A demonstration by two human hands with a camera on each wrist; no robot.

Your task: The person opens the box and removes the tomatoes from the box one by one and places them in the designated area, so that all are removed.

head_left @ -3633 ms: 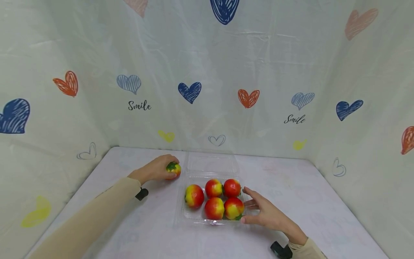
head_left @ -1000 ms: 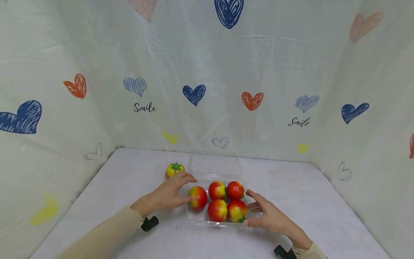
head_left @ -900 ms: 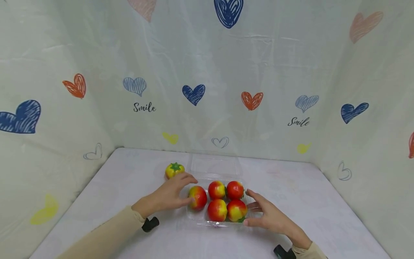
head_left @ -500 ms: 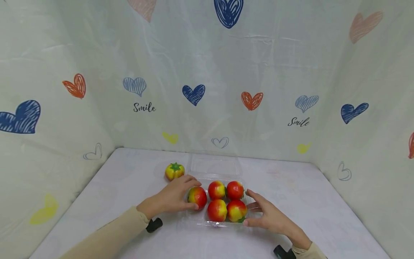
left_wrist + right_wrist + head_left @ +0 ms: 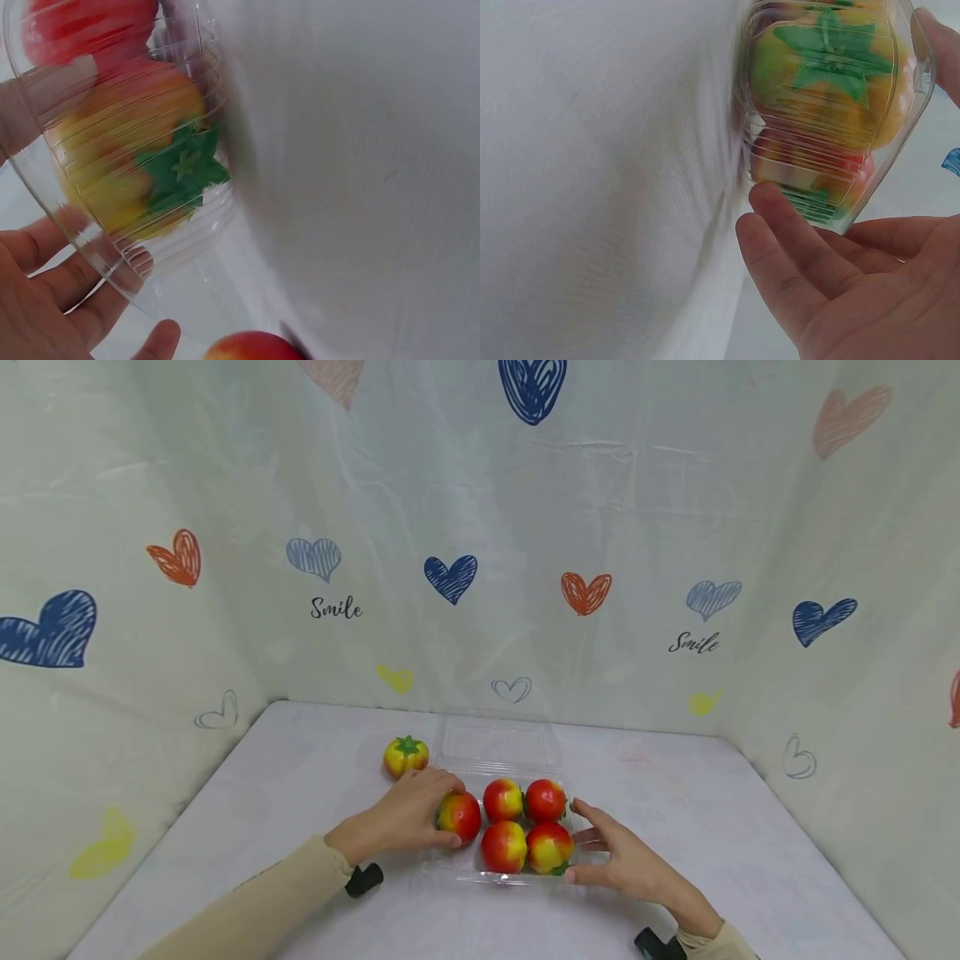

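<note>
In the head view a clear plastic clamshell box [image 5: 457,860] lies with its lid laid back. It holds several red-and-yellow tomatoes, two columns on the right and a single tomato [image 5: 460,817] on the left. My left hand [image 5: 408,814] grips this single one, thumb on the near side and fingers on the far side; the left wrist view shows fingertips and its green calyx [image 5: 184,165] behind the clear wall. At the box's right end, my right hand [image 5: 626,860] rests with fingers spread and fairly straight, thumb at the near corner, holding no tomato.
One loose tomato [image 5: 406,757] sits calyx up on the white table [image 5: 322,743], left of the lid [image 5: 495,739] and just beyond my left hand. A heart-printed curtain [image 5: 630,510] encloses the back and sides.
My left hand has let go of the loose tomato, which now sits calyx up. It has moved right and toward me, closing on the box's left tomato. The right hand stays put.
</note>
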